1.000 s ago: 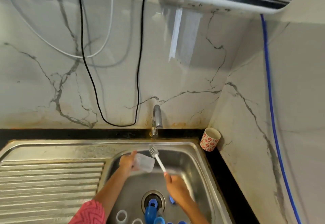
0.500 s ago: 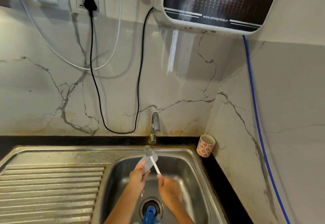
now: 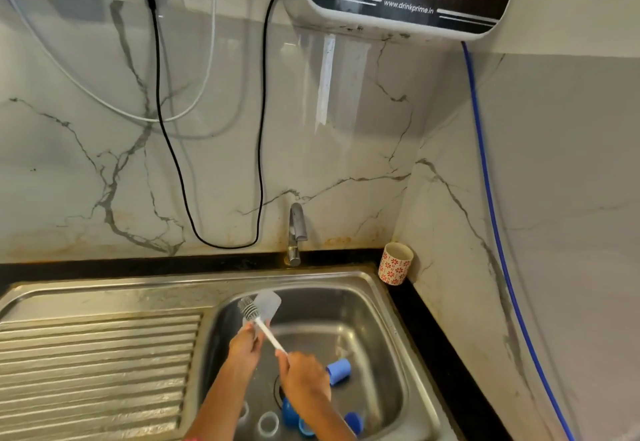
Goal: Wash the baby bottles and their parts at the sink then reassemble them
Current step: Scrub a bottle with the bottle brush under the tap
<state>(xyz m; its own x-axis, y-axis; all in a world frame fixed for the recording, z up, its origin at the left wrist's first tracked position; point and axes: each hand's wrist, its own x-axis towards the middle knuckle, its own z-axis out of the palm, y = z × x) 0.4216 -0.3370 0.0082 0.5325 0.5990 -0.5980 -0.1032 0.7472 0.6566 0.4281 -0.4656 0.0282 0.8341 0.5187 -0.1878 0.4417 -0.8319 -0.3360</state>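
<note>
While the left hand (image 3: 244, 349) holds a clear bottle (image 3: 267, 305) over the sink (image 3: 377, 333), its fingers are curled around the lower end of the bottle, and the bottle points up and away from the person, toward the tap (image 3: 296, 232). The right hand (image 3: 304, 376) is closed around the white handle of a bottle brush (image 3: 263, 328). The bristle head of the brush lies against the left side of the bottle; I cannot tell if it is inside or only beside it, because the picture is blurred there. Both hands are above the sink basin, in front of the tap.

On the bottom of the sink, near the drain, lie several loose parts: a blue cap (image 3: 338, 371) just right of the right hand, more blue pieces (image 3: 354, 421) near the front edge, and a clear ring (image 3: 268, 424). A cup with red flowers (image 3: 396, 263) stands on the black counter, right of the tap, in the corner of the wall.
</note>
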